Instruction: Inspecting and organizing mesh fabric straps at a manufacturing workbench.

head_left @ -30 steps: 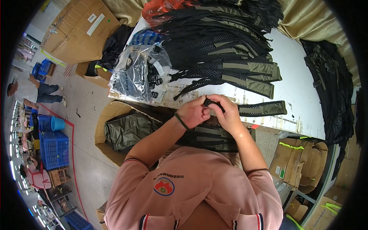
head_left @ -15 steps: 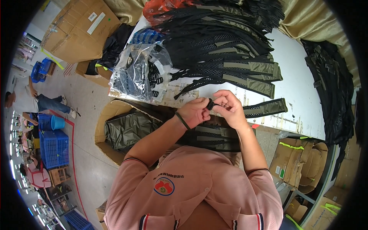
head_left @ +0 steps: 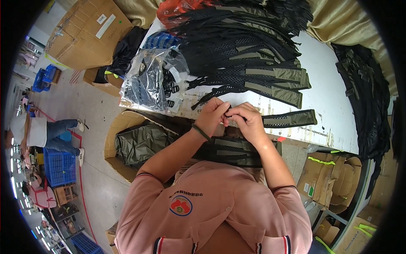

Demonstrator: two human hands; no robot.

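Black-and-olive mesh strap across the white surface, and two bare hands meet right beside it!
Head view: fingers of the left hand and right hand pinch nearly closed, tips together, on a small black piece, mostly hidden; the strap runs out from behind the right hand, with piled mesh straps beyond and a clear plastic bag of black buckles lying left.
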